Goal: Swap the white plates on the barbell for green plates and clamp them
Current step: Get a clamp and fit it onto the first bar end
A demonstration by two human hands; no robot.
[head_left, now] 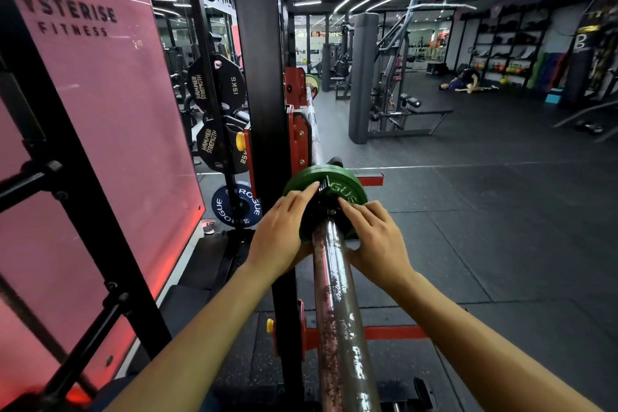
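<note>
A gym with dark rubber floor (501, 211) and a black rack (257, 77) is seen. A green plate (347, 189) is seated on the barbell sleeve (337, 294); a black clamp (326, 202) against it is gripped by the left hand (279, 237) and right hand (376, 237).

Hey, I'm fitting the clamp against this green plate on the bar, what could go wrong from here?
Fingers of both the left hand and right hand sit around the black clamp, so snapping it closed may pinch them. If the clamp stops short of the green plate, the plate could drift along the barbell sleeve.
</note>
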